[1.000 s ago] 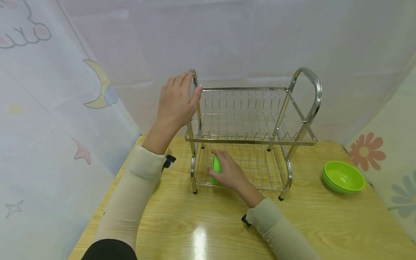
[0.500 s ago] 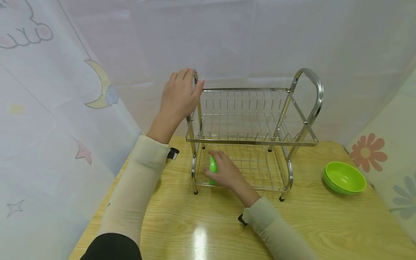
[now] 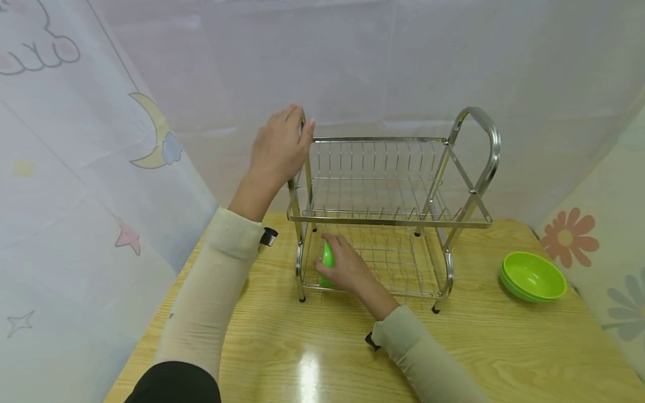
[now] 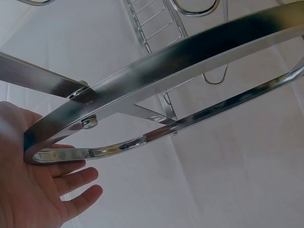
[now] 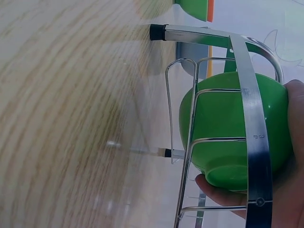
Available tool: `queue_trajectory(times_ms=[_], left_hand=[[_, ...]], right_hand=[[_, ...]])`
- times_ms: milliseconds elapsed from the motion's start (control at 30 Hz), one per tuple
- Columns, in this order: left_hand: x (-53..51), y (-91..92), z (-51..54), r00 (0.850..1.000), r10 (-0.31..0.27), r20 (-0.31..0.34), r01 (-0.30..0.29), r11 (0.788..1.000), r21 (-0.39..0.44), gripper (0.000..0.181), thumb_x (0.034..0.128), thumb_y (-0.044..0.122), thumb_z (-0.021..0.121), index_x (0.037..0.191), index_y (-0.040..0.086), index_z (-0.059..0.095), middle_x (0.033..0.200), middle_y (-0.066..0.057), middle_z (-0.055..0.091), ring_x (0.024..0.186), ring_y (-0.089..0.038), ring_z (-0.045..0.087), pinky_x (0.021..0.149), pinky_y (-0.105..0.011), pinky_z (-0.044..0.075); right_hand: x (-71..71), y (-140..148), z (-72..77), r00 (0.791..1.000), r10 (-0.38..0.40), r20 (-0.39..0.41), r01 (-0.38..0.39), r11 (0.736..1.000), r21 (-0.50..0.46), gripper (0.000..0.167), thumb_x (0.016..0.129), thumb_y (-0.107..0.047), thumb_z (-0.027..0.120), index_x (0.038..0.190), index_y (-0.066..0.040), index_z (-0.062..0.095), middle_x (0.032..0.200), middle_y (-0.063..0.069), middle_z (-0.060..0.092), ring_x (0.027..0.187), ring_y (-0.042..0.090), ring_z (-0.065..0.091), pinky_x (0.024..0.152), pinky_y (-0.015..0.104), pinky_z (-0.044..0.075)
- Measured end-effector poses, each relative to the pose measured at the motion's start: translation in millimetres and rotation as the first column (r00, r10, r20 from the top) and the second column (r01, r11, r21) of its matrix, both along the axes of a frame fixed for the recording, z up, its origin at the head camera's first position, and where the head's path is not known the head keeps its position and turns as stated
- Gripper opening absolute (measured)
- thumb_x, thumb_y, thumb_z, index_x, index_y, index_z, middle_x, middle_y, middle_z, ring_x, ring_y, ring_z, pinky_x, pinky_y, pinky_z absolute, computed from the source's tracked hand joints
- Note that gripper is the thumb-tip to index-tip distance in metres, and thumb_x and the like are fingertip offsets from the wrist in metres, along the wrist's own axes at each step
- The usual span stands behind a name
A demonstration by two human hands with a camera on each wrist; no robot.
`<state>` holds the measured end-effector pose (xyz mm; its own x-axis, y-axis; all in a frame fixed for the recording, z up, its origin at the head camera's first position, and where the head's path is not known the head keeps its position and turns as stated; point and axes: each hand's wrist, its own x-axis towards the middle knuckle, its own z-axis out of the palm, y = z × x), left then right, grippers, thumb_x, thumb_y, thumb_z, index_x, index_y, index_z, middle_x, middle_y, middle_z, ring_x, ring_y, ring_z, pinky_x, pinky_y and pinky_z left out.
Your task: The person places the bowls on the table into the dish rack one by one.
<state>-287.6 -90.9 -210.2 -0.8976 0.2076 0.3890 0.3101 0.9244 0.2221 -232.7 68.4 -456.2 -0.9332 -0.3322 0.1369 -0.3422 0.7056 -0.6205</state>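
Observation:
A two-tier silver dish rack [image 3: 390, 222] stands on the table. In its lower tier, towards the left end, my right hand [image 3: 350, 270] holds a green bowl [image 3: 327, 264] tilted on its side, with thumb and fingers about it. The right wrist view has the same bowl [image 5: 213, 114] behind the rack's metal rail [image 5: 256, 128], part of the hand [image 5: 287, 197] against it. My left hand [image 3: 280, 146] rests on the top of the rack's left handle; in the left wrist view this hand [image 4: 31, 190] touches the curved bar [image 4: 118, 78], fingers extended.
Green bowls [image 3: 534, 275] sit stacked on the table right of the rack. My left sleeve [image 3: 211, 296] mostly hides something at the table's left side. In the right wrist view, a green and orange object [image 5: 194, 8] and a blue-grey one [image 5: 191, 59] lie beyond the rack.
My right hand and the bowl have shifted slightly left within the lower tier. The left hand has moved slightly right against the handle's top.

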Motion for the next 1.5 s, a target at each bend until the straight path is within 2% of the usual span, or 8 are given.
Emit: queue_trajectory(times_ms=[300,500,767,967,1167,1233,1367,1500], left_hand=[[-0.7,1.6,-1.7,1.000,0.004,-0.003,-0.004,1.000,0.006,0.064,0.1102,0.046,0.021,0.160,0.007,0.030,0.166,-0.006,0.027,0.152,-0.025,0.027,0.122,-0.046,0.028],[-1.6,1.7,-2.3,1.000,0.006,-0.013,-0.006,1.000,0.008,0.062,0.1106,0.044,0.022,0.159,0.006,0.031,0.166,-0.007,0.029,0.152,-0.026,0.029,0.122,-0.046,0.028],[-0.5,1.2,-3.3,1.000,0.000,-0.017,0.000,1.000,0.010,0.060,0.1111,0.041,0.023,0.159,0.005,0.031,0.165,-0.007,0.030,0.152,-0.025,0.029,0.123,-0.043,0.027],[-1.5,1.0,-3.6,0.999,-0.002,-0.035,0.003,1.000,0.016,0.058,0.1113,0.038,0.024,0.158,0.005,0.034,0.164,-0.008,0.032,0.151,-0.025,0.031,0.122,-0.042,0.028],[-2.7,1.1,-4.5,0.999,-0.006,-0.054,0.007,0.999,0.033,0.055,0.1114,0.034,0.028,0.156,0.004,0.036,0.162,-0.009,0.035,0.150,-0.025,0.032,0.122,-0.042,0.028],[-2.6,1.5,-4.4,0.999,-0.004,-0.052,0.006,0.999,0.033,0.055,0.1113,0.034,0.027,0.156,0.004,0.037,0.163,-0.009,0.035,0.150,-0.024,0.032,0.122,-0.042,0.029],[-2.3,2.0,-3.5,0.998,-0.004,-0.058,0.006,1.000,0.030,0.054,0.1110,0.033,0.028,0.155,0.004,0.039,0.161,-0.009,0.037,0.149,-0.026,0.035,0.120,-0.044,0.032],[-1.5,1.6,-2.7,0.998,0.001,-0.067,0.000,1.000,0.019,0.053,0.1111,0.032,0.029,0.154,0.004,0.041,0.161,-0.009,0.039,0.148,-0.027,0.037,0.119,-0.046,0.034]], right_hand=[[-2.6,1.7,-4.2,0.999,0.034,-0.013,-0.035,0.999,-0.020,0.070,0.096,-0.039,0.064,0.156,-0.017,0.036,0.145,0.012,0.048,0.095,0.021,0.054,0.068,0.032,0.050],[-4.7,1.7,-6.7,0.999,0.045,-0.012,-0.046,0.998,-0.045,0.071,0.096,-0.039,0.065,0.157,-0.017,0.035,0.147,0.011,0.047,0.097,0.020,0.054,0.070,0.031,0.051],[-3.7,0.2,-7.7,0.999,0.044,0.003,-0.044,0.996,-0.079,0.071,0.096,-0.037,0.066,0.156,-0.017,0.036,0.140,0.011,0.050,0.091,0.019,0.053,0.066,0.030,0.051],[-3.0,1.1,-8.4,0.999,0.049,-0.011,-0.050,0.994,-0.094,0.075,0.095,-0.044,0.067,0.157,-0.015,0.035,0.142,0.012,0.050,0.097,0.021,0.055,0.072,0.034,0.052],[-2.1,0.4,-8.3,0.999,0.034,-0.007,-0.035,0.992,-0.118,0.083,0.092,-0.048,0.072,0.158,-0.014,0.034,0.152,0.014,0.043,0.116,0.029,0.055,0.087,0.045,0.054],[-1.7,0.5,-7.3,1.000,0.026,0.001,-0.026,0.993,-0.112,0.084,0.092,-0.049,0.072,0.158,-0.015,0.033,0.154,0.015,0.041,0.118,0.030,0.054,0.088,0.045,0.055],[-0.3,2.8,-1.7,1.000,0.011,0.013,-0.009,0.995,-0.102,0.088,0.092,-0.051,0.071,0.160,-0.014,0.028,0.155,0.017,0.038,0.117,0.032,0.055,0.084,0.044,0.057],[2.9,6.9,9.4,1.000,0.006,-0.014,-0.008,0.995,-0.101,0.087,0.093,-0.054,0.067,0.159,-0.014,0.028,0.157,0.016,0.036,0.128,0.035,0.051,0.092,0.051,0.054]])
